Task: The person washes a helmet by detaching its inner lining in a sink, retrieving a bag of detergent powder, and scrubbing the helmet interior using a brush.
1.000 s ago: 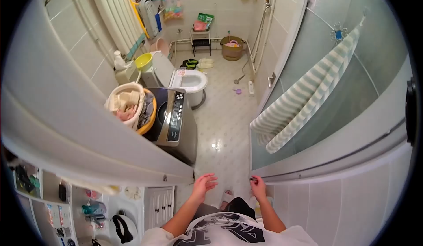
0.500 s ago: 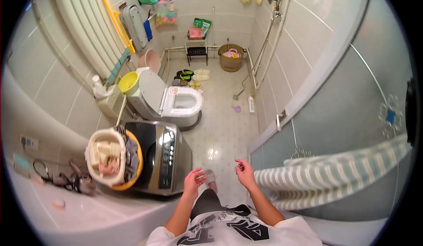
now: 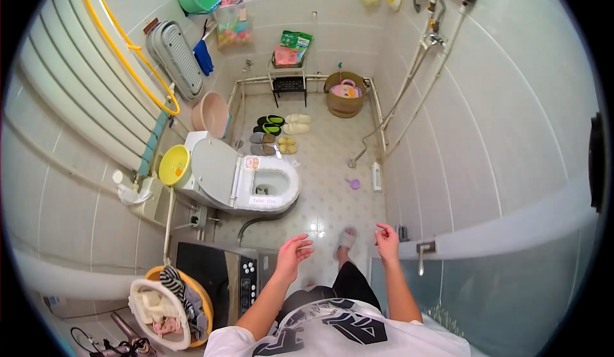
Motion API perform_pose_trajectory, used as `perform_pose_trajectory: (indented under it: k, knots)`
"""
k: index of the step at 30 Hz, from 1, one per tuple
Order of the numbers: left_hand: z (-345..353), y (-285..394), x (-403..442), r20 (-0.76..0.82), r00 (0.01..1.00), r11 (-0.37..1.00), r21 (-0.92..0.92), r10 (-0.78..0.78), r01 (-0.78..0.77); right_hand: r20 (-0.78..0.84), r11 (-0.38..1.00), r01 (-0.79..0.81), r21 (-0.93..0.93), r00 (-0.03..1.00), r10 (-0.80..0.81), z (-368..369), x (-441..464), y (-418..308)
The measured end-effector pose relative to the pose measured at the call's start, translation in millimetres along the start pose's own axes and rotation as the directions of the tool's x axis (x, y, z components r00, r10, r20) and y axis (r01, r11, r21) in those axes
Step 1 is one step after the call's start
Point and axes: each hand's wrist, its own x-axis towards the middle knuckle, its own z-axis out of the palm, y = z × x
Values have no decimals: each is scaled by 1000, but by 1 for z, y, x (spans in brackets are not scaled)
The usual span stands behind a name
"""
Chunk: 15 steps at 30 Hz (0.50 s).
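Note:
My left hand (image 3: 295,255) is held out in front of me over the floor, empty, with its fingers apart. Level with it on the right, my right hand (image 3: 386,242) is empty too, its fingers loosely spread and slightly curled. A dark-topped washing machine (image 3: 203,277) stands left of my left hand. Beside and partly over it are an orange basin (image 3: 206,296) with dark clothes and a white basin (image 3: 188,336) with pale and pink clothes. The handle (image 3: 421,260) of the glass door is nearest to my right hand, not touched.
Ahead on the left is a toilet (image 3: 291,177) with its lid up, a yellow basin (image 3: 174,165) behind it. Several pairs of slippers (image 3: 271,129) lie beyond. A purple scoop (image 3: 353,183) and white bottle (image 3: 376,177) lie on the floor. A brown basket (image 3: 345,106) stands by the back wall.
I have stepped forward into the bathroom; the toilet and floor items appear nearer. The washing machine and basins have shifted down in view, and the striped towel is out of sight. Both hands stay empty.

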Motion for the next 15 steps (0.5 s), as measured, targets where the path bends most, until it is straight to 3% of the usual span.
perform_pose_trajectory:
  k: [3,7,9,15]
  knots:
    - [22,24,64,-2,999,999,-33,35,-35,-23,998,-55,30,998,55,-9,75,1]
    - [57,68,152,-135,990,998,-42,30,-36,-14,996,-92,15,996,92,-9,186,-2]
    - [73,93,192,-200,980,996,-83,18,-35,54,998,-69,-7,996,70,-2,242,-11]
    - [122,166,286,-201,977,986,-130,72,-99,211,1000,27,-8,977,-25,50,382,-96]
